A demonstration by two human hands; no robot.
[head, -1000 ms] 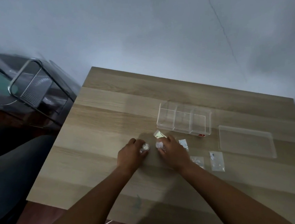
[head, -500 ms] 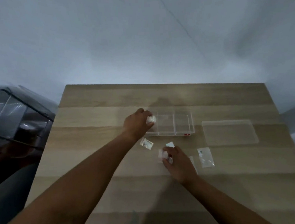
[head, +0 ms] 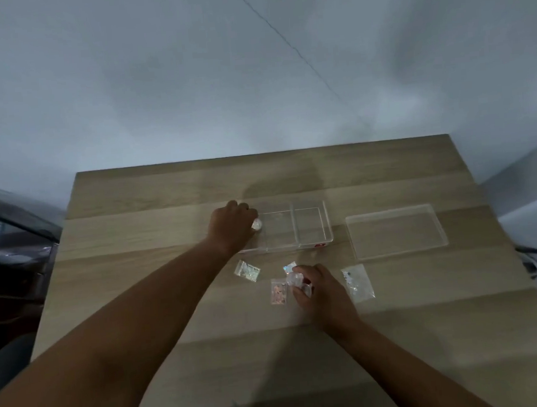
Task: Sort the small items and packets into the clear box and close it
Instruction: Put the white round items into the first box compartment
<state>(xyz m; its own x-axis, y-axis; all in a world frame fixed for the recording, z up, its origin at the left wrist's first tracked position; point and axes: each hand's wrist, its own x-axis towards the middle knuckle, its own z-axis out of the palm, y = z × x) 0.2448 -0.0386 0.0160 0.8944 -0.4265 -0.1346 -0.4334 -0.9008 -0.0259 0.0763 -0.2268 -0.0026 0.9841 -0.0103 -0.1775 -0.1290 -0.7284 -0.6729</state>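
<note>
Head view: a small item (head: 257, 225) had been carried by the left hand (head: 230, 227) to the clear box (head: 298, 226); another (head: 295, 280) was gripped by the right hand (head: 320, 290), so sorting had begun.

From my feed the table (head: 400, 337) looked like pale matt wood laminate with visible grain. The clear box (head: 311, 229) and its lid (head: 396, 231) were smooth glossy plastic, and the packets (head: 246, 271) looked like shiny crinkly film.

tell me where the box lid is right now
In the head view the clear lid lies flat on the wooden table, just right of the open clear box and beyond the packet with dark specks.
</note>
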